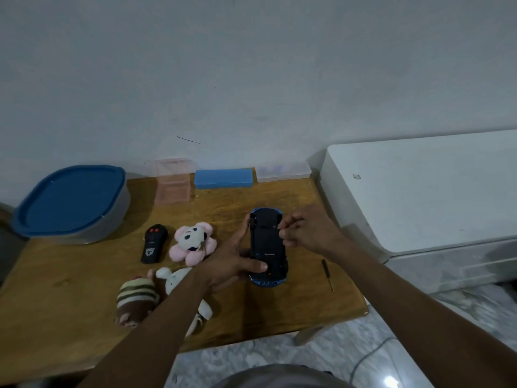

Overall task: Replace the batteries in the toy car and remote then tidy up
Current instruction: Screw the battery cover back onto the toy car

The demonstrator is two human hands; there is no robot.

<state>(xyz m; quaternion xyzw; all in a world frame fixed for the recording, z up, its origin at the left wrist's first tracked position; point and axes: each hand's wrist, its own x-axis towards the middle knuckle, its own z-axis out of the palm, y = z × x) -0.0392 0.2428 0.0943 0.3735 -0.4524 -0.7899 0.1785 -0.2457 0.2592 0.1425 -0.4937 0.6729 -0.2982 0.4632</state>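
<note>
On the wooden table (70, 303), the toy car (268, 245) is held upside down with its black underside turned up. It is gripped by the left hand (232, 264), the thumb laid across the chassis and the fingers run up the car's left flank. The right hand (305, 233) is poised over the underside with its fingers curled, but whether anything small is pinched cannot be told. The car stage is judged to be in hand. Whether the battery cover is off cannot be made out, and no loose batteries are seen. A screwdriver (328, 274) is laid just right of the car, within reach. The remote (153, 245), left of the car, appears closed, so it and the tidying are judged to be left. Three plush toys (193, 243) are crowded left of the car, under the left forearm. Behind the car a pink clear box (173, 182), a blue case (223, 178) and a clear case (283, 172) are lined up, and a blue-lidded container (72, 203) is set far left.
</note>
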